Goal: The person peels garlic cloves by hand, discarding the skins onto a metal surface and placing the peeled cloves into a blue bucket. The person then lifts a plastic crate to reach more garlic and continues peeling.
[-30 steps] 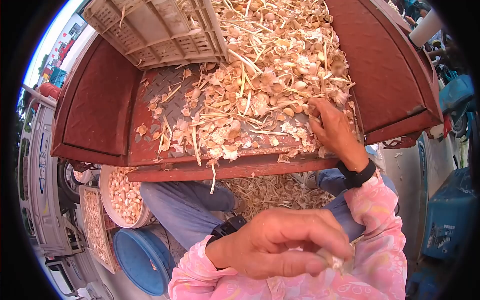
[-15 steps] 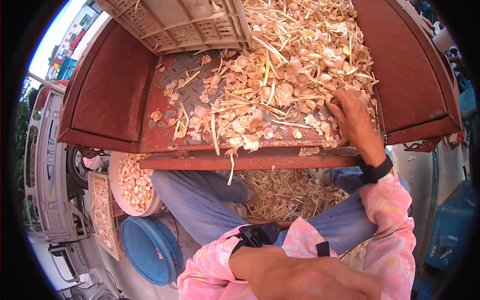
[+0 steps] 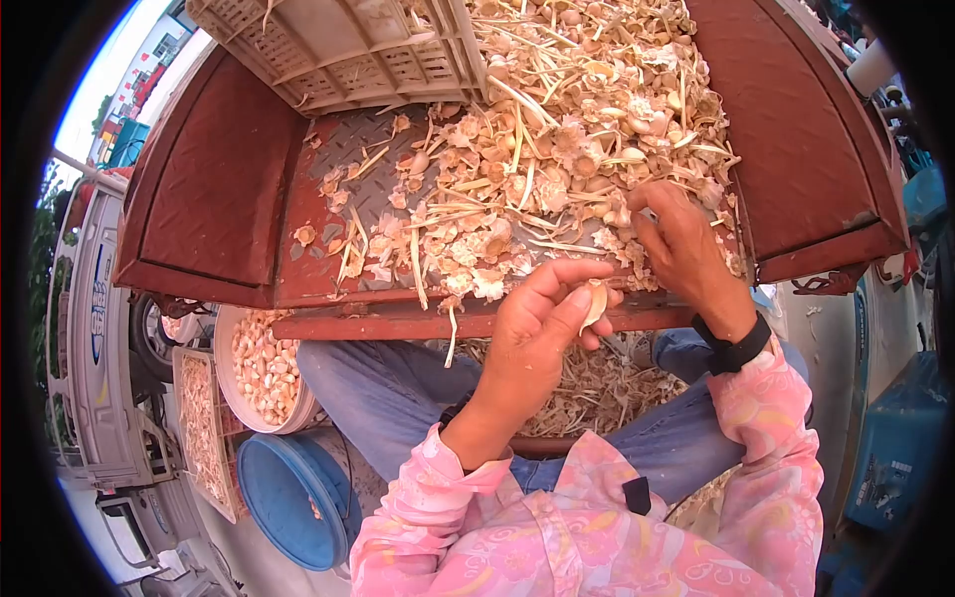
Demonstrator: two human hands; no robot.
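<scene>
My left hand [image 3: 542, 333] is above the front edge of the red truck bed [image 3: 398, 323], with a pale garlic clove [image 3: 595, 306] pinched between thumb and fingers. A thin blade-like item pokes out below its fingertips. My right hand [image 3: 686, 244] is at the near right edge of the heap of garlic, dry skins and stalks [image 3: 587, 139]. Its fingers are curled and close together; what they hold, if anything, is hidden.
A plastic crate [image 3: 348, 50] stands at the back left of the bed. At lower left are a white bucket of cloves [image 3: 267, 373], a blue bucket [image 3: 288, 497] and a crate of garlic bits [image 3: 202, 428]. Skins litter the ground between my knees.
My left hand has moved from low in the view up to the bed's edge, where the clove now shows in it. My right hand has lifted slightly and its fingers have curled.
</scene>
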